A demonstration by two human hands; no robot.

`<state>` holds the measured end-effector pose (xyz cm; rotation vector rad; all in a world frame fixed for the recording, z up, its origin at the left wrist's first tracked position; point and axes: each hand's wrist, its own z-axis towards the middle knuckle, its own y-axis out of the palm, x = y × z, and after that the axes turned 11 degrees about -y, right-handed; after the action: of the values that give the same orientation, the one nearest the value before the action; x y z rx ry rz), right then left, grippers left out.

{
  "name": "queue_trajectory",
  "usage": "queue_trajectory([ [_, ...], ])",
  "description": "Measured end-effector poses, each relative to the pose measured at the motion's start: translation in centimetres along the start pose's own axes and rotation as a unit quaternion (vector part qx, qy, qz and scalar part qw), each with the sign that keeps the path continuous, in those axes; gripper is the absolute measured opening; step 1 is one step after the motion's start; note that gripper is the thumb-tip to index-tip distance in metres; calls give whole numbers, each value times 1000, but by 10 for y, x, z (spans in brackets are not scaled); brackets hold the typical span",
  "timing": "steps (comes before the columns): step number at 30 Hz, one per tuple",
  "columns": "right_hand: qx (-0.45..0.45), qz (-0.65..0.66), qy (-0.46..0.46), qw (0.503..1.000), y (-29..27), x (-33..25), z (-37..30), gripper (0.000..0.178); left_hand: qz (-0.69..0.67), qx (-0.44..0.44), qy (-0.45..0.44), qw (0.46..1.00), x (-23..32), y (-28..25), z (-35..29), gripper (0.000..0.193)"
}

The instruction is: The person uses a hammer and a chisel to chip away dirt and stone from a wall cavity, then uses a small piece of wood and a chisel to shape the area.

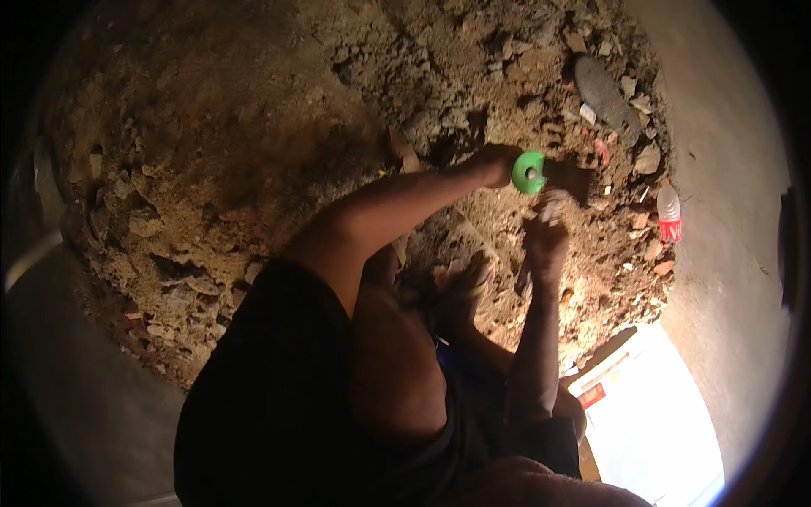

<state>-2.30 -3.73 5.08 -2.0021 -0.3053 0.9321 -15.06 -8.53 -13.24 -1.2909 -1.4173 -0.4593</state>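
My left hand (pixel 496 166) is closed beside a green round guard (pixel 525 160), gripping what looks like a guarded chisel seen end-on. A small grey round end (pixel 530 174) shows at the guard's middle; the lower part is hidden. Just nearer to me, my right hand (pixel 547 243) is closed around what seems to be a hammer, smeared by motion. Its dark blocky head (pixel 568 181) appears right beside the green guard. Under both hands lies broken brown earth (pixel 422 93) with rubble.
At the right edge of the rubble lie a clear plastic bottle with a red label (pixel 669 215) and a long grey stone (pixel 601 89). A brightly lit white box (pixel 655 414) stands at lower right. Smooth grey floor (pixel 718 169) borders the earth. My foot (pixel 460 300) rests below my hands.
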Motion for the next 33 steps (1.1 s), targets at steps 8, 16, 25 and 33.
queue_trajectory([
  [8,221,105,-262,934,-40,-29,2,10,-30,24,-13,999,22,-37,-25,22],
  [16,110,198,-48,973,-13,-22,0,14,-15,16,-40,999,6,-28,-19,22],
  [25,-49,182,-24,982,42,72,-7,7,13,-56,-4,998,13,-5,7,25],
  [33,250,290,-239,892,-52,-65,10,14,-36,60,10,997,-13,-14,-19,25],
])
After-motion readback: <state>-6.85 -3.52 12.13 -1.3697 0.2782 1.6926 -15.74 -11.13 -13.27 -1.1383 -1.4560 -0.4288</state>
